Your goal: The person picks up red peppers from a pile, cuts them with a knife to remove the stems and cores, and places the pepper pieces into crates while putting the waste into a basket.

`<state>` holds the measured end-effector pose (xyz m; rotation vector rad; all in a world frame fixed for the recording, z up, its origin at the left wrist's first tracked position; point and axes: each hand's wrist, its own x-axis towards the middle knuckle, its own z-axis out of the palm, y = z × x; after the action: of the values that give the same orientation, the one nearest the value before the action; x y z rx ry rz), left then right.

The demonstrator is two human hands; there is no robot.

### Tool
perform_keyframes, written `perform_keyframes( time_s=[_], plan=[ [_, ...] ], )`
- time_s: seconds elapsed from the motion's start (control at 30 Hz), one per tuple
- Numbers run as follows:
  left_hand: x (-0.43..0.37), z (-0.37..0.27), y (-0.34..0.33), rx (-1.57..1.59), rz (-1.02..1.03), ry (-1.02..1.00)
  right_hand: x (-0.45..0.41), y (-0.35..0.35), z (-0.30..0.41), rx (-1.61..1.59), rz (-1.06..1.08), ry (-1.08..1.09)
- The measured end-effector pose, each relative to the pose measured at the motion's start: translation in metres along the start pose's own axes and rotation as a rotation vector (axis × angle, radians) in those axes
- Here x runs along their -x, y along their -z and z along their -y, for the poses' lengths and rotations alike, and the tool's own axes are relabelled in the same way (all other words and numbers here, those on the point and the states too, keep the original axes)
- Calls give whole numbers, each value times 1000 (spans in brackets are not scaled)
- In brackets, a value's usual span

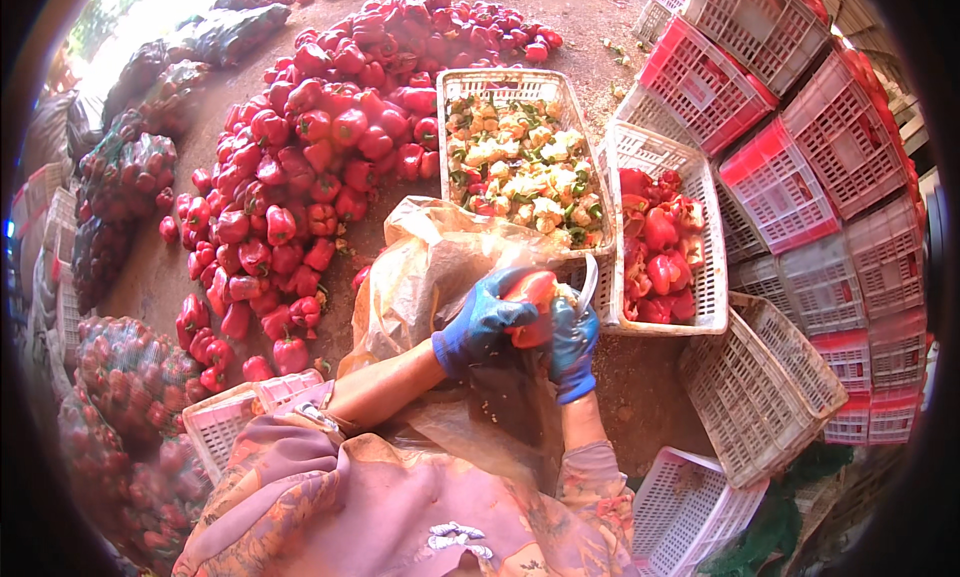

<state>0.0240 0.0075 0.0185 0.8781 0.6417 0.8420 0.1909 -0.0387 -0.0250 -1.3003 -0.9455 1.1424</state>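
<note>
My left hand (487, 318), in a blue coated work glove, grips a red bell pepper (534, 292) over my lap. My right hand (574, 341), gloved alike, is closed around a knife with a curved blade (590, 283), which points up and away from me. The right fingers meet the pepper's right side, where pale core shows. Just beyond my hands stands a white plastic crate (448, 146) of cut-out pepper cores and green stems. To its right, another white crate (716, 277) holds opened red pepper pieces (664, 239). A clear plastic sheet (420, 262) drapes over my knees.
A large heap of whole red peppers (322, 142) covers the floor ahead and left. Mesh sacks of peppers (127, 367) line the far left. Stacked crates (780, 202) rise along the right. Bare crates (757, 389) lie tilted at the lower right.
</note>
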Motion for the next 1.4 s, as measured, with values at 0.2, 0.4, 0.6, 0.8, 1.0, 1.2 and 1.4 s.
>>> perform_keyframes(
  time_s=[0.2, 0.4, 0.6, 0.8, 1.0, 1.2, 1.4],
  plan=[
    [-22, -16, 27, -54, 228, 183, -8, 22, 62, -108, 380, -420],
    [-5, 2, 25, 92, 4, 178, -1, 0, 46, 764, 254, 323],
    [-1, 12, 12, 214, -116, 63, -43, -15, 21, 704, -114, 530],
    [-6, -4, 0, 13, -390, -313, -79, 17, 43, 98, 75, 40],
    [-25, 1, -13, -66, 72, -57, -32, 50, 35, -326, 69, -430],
    [-26, -69, 94, 53, 175, -134, -56, 133, 27, -94, -355, -348],
    [-18, 28, 291, -272, -1015, 118, -10, 103, -44, 700, -153, 17]
  ],
)
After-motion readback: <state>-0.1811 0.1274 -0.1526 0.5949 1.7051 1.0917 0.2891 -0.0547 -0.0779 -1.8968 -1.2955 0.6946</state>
